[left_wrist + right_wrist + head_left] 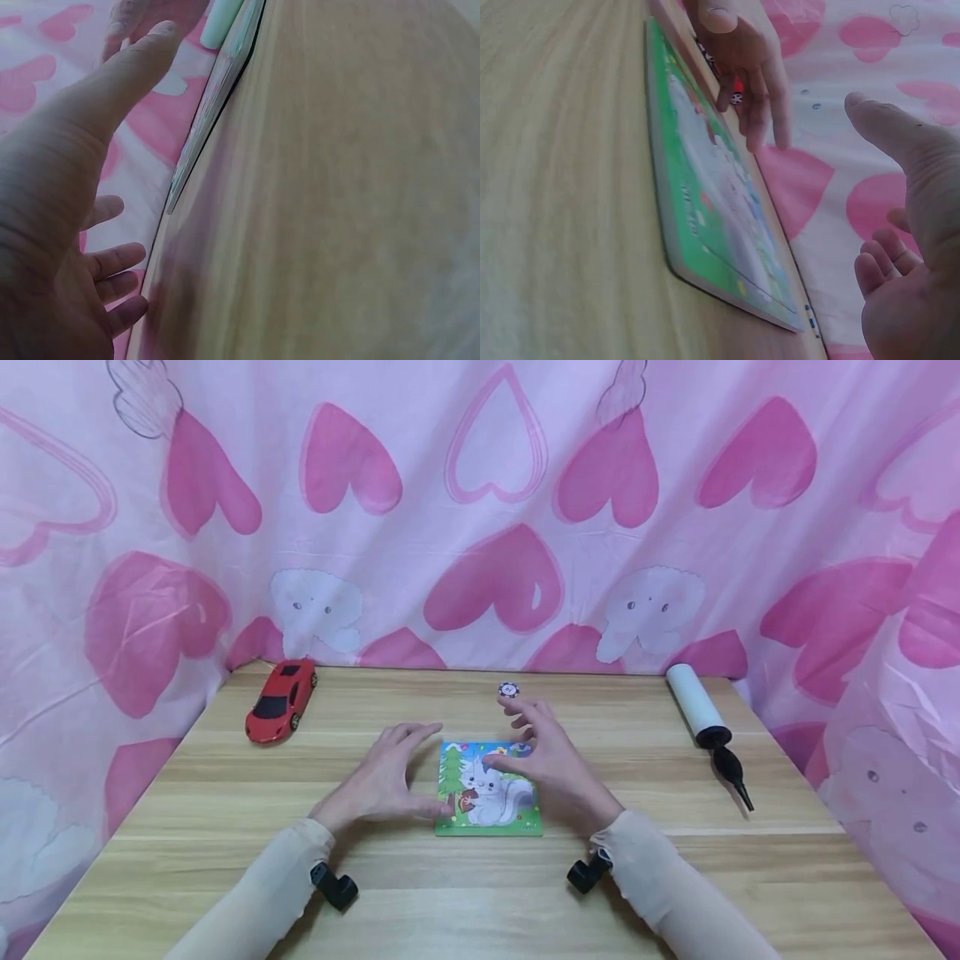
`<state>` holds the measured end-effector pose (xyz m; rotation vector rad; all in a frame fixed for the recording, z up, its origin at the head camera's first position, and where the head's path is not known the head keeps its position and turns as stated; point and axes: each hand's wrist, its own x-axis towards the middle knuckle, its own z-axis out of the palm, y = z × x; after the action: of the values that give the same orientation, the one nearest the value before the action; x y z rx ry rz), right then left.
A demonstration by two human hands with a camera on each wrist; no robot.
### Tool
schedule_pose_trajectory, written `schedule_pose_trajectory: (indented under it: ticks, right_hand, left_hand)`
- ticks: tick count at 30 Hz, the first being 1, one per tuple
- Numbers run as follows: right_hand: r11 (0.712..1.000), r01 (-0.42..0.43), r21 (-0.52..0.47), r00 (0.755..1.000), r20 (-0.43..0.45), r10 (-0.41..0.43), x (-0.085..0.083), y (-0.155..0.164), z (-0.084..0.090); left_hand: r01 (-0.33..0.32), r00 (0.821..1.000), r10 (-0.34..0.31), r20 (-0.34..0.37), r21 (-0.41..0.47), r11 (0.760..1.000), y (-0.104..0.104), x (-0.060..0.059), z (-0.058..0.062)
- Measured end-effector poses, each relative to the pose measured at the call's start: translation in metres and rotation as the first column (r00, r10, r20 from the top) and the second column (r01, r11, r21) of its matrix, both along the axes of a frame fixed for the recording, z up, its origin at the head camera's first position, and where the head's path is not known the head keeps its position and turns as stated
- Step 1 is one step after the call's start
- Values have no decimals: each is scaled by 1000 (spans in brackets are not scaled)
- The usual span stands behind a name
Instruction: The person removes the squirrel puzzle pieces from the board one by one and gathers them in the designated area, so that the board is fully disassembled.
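Observation:
A square picture puzzle (489, 792) with a white squirrel and a green border lies flat in the middle of the wooden table (225, 827). My left hand (422, 768) hovers just left of it with fingers spread, the thumb close to its left edge. My right hand (504, 735) hangs over its upper right corner, fingers relaxed and thumb above the picture. Neither hand holds anything. The right wrist view shows the puzzle (705, 187) edge-on, my right hand (907, 225) raised off it, and the left hand (742, 60) beyond. In the left wrist view my left hand (67, 187) is open beside the puzzle's edge (217, 82).
A red toy car (281, 700) stands at the back left. A small black-and-white chip (508, 690) lies behind the puzzle. A white and black hand pump (708, 722) lies at the back right. Pink heart-print cloth (495, 485) walls the table on three sides.

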<state>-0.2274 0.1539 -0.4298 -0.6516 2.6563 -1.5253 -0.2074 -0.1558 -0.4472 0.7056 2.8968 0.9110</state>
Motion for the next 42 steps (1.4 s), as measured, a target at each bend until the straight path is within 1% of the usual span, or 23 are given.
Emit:
schedule_pose_trajectory:
  ticks: [2, 5, 8, 12, 16, 19, 25, 34, 37, 42]
  right_hand:
    - [1000, -12, -13, 1000, 21, 12, 1, -3, -2]
    - [999, -20, -33, 998, 56, 22, 2, -8, -5]
    - [999, -18, -29, 997, 69, 20, 2, -12, -6]
    - [1000, 7, 4, 998, 60, -7, -2, -17, -6]
    - [998, 31, 48, 998, 47, -33, -7, -20, -5]
    - [997, 23, 68, 999, 41, -26, -9, -22, -8]
    - [998, -3, 62, 999, 51, 0, -8, -26, -14]
    - [996, 4, 94, 999, 52, -9, -5, -32, -16]
    - [993, 17, 120, 999, 47, -23, -5, -34, -18]
    - [985, 21, 168, 1000, 11, -23, -6, -36, -25]
  left_hand:
    - [4, 1000, -4, -1, 7, 1000, -1, 0, -2]
    - [-2, 1000, 2, 16, 12, 1000, -3, 1, -6]
    - [-12, 999, 11, 38, 6, 1000, -4, 0, -9]
    - [-11, 999, 10, 44, 6, 1000, -4, -3, -10]
    - [1, 999, -1, 36, -1, 1000, -3, -4, -8]
    - [12, 1000, -11, 30, -22, 1000, -3, -5, -8]
    - [35, 999, -33, 29, -66, 997, -1, -3, -8]
    - [45, 998, -41, 40, -101, 994, 0, -2, -8]
    - [43, 998, -39, 39, -108, 993, 1, -2, -8]
    - [42, 998, -38, 40, -115, 993, 2, -3, -8]
